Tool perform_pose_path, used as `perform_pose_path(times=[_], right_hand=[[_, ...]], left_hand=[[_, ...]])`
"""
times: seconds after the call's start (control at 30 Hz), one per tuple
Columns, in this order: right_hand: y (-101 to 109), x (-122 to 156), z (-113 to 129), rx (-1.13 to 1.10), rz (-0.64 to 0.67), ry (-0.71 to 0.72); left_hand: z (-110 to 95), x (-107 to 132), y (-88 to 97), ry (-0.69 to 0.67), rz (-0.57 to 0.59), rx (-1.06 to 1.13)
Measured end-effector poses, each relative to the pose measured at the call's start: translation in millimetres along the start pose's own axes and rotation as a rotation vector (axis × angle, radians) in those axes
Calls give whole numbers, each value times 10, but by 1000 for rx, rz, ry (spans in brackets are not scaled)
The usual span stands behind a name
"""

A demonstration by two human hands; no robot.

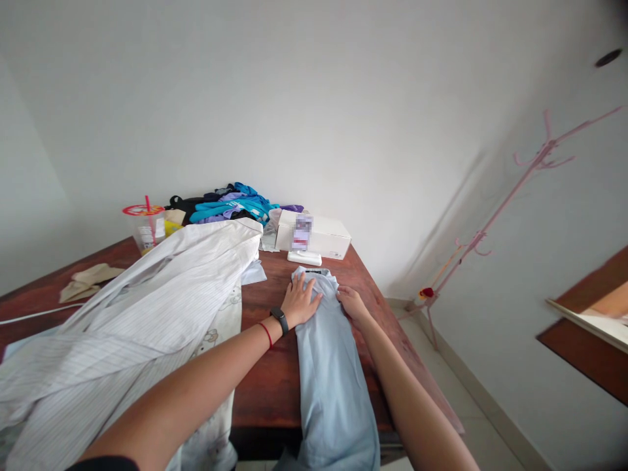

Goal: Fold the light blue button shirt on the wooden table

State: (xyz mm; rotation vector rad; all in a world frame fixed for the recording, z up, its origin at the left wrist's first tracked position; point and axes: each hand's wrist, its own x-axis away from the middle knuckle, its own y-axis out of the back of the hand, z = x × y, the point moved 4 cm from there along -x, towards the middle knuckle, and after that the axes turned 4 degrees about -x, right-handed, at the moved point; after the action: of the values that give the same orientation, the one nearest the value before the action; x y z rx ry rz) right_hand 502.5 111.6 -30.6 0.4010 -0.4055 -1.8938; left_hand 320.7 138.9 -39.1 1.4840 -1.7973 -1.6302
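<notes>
A light blue garment [326, 366] lies on the wooden table in a long, narrow fold. Its far end has a banded edge with a dark label, and its near end hangs over the table's front edge. My left hand [301, 299] rests flat on the cloth just below that band, fingers spread, with a black watch and a red string at the wrist. At the right edge of the fold, my right hand [352, 303] has its curled fingers closed on the cloth near the band. Whether the garment is trousers or a shirt, I cannot tell.
White striped clothing [161, 294] covers the table's left side. Behind it stand a plastic cup [146, 229] with a red straw and a heap of clothes [240, 206]. A white box [326, 234] and a small white device [305, 258] sit beyond the garment. A pink coat rack [510, 190] leans rightward.
</notes>
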Motion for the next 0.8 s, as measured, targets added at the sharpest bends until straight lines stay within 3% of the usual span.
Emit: perform_pose_path(times=[0.23, 0.47, 0.7, 0.8], right_hand=[[134, 39, 63, 207, -195, 83], [94, 108, 177, 276, -43, 148], [83, 46, 74, 243, -14, 138], [79, 15, 34, 223, -18, 153]], left_hand=[[-5, 1, -2, 3, 9, -38], [-13, 0, 16, 2, 21, -32], [-37, 14, 70, -7, 16, -3], [-157, -14, 186, -208, -2, 50]])
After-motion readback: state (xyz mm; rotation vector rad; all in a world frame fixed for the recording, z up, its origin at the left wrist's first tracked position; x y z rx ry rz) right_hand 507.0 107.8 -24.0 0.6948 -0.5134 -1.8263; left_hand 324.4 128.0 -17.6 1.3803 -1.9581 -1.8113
